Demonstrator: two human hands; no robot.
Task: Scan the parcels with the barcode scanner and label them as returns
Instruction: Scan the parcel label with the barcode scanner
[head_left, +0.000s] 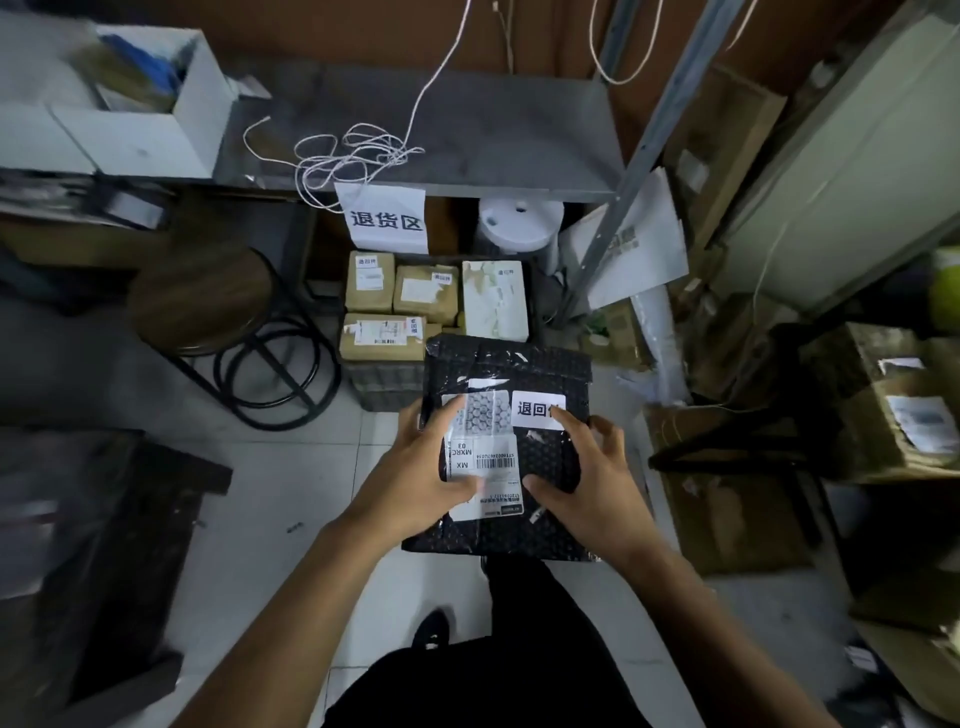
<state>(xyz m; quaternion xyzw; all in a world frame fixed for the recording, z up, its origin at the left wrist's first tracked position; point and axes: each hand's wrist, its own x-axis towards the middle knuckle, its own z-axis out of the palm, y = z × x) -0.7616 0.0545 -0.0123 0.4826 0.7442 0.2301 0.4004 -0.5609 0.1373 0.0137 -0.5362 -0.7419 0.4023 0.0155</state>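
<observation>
A grey metal shelf (457, 135) spans the far side of the scene, with a tangle of white cord (353, 156) on its top and a paper sign (384, 218) hanging from its front edge. Below it, on the floor, a crate (384, 384) holds several taped parcels (382, 338) — brown ones and a white one, some carrying small white stickers. Nearer, just in front of that crate, a black bubble mailer (524, 530) is held above the tiled floor between both hands. The left hand (415, 478) grips its left edge, fingers curled up the side and thumb lying across the white shipping label (483, 452). The right hand (597, 483) holds the right edge — thumb on the black face, a fingertip pressing the corner of the small white return sticker (535, 410).
</observation>
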